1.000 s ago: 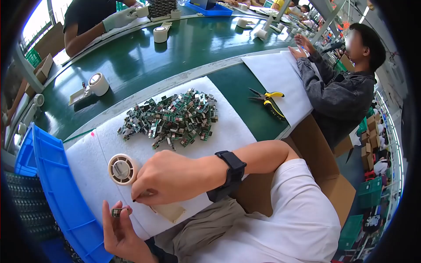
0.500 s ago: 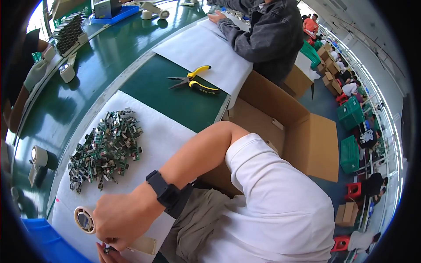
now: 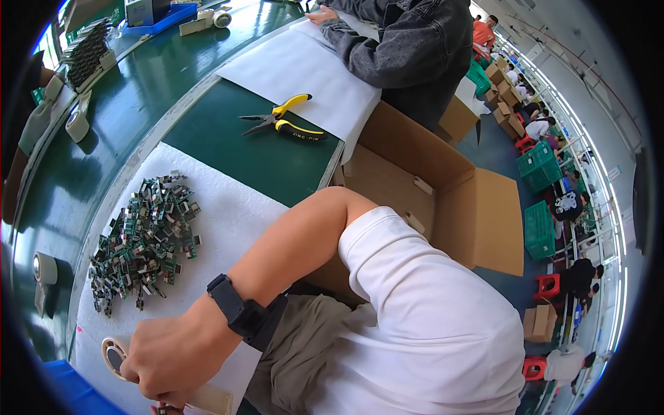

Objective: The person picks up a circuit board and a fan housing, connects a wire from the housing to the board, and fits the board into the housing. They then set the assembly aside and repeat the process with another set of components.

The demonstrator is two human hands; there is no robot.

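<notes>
My right hand (image 3: pixel 166 356), with a black band and device on its wrist, is closed with the fingers curled downward; what they pinch is hidden. Just under it, at the lower edge, only the fingertips of my left hand (image 3: pixel 156 409) show, closed on a small circuit board (image 3: pixel 163 411). A roll of tape (image 3: pixel 113 354) lies beside my right knuckles. On the other side of that hand a flat beige piece (image 3: pixel 211 400) sticks out; whether it belongs to the roll is hidden. A heap of small green circuit boards with metal connectors (image 3: pixel 145 242) lies on the white foam sheet (image 3: pixel 228 200).
Yellow-and-black pliers (image 3: pixel 283 119) lie on the green table beyond the sheet. An open cardboard box (image 3: pixel 498 221) stands at my right. A blue bin (image 3: pixel 76 391) is at the lower left. Across the table's far end sits a person in a dark jacket (image 3: pixel 422 48).
The whole view has shifted, so the table things sit further left. Both hands stay together, lower in the picture, and less of my left hand shows. The board heap looks the same.
</notes>
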